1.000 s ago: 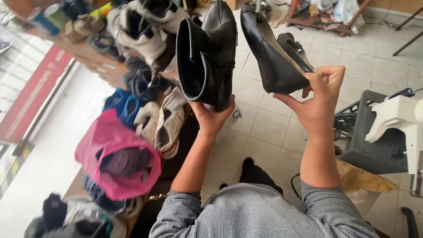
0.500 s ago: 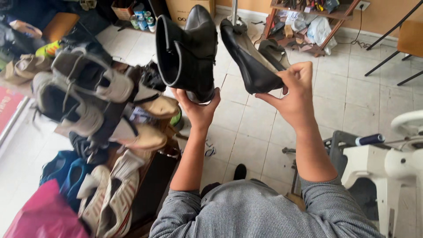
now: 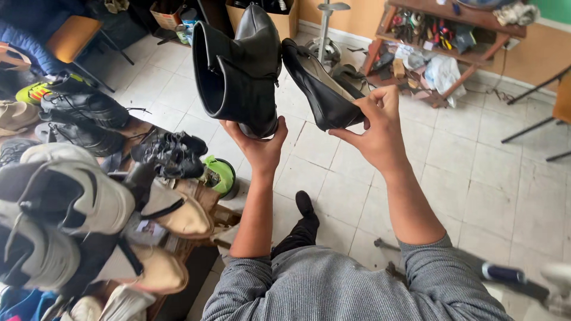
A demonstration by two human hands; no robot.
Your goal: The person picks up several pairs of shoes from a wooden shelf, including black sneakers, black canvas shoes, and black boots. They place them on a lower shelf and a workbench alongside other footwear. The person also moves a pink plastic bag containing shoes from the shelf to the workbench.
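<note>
While the pale tiled floor (image 3: pixel 476 166) spreads wide under everything, the biggest heap in the room is the pile of worn shoes (image 3: pixel 89 202) on the left: white and tan sneakers, black lace-up boots and a tangle of dark sandals, stacked on what looks like a low counter (image 3: pixel 178 255), though most of it is hidden. Beyond, against the ochre wall, stands a wooden shelf (image 3: pixel 464 56) cluttered with tools and a crumpled plastic bag. The person's grey ribbed sweater (image 3: pixel 357 291) fills the bottom edge, both sleeves pushed up to the elbows.

Held up in front of the person, well above the floor, is a black leather ankle boot (image 3: pixel 238 71), upright, its open shaft turned to the left. The left hand (image 3: pixel 259 145) cups it from beneath, palm against the heel and sole, fingers curled up around the base. Just beside it on the right, nearly touching it at the top, is a black flat slip-on shoe with a pale lining (image 3: pixel 318 89), tilted so one end points up towards the boot. The right hand (image 3: pixel 375 128) grips that shoe at its lower end, thumb on the near side, fingers wrapped over the edge. Smallest, a green round tin (image 3: pixel 220 175) sits at the edge of the pile.
</note>
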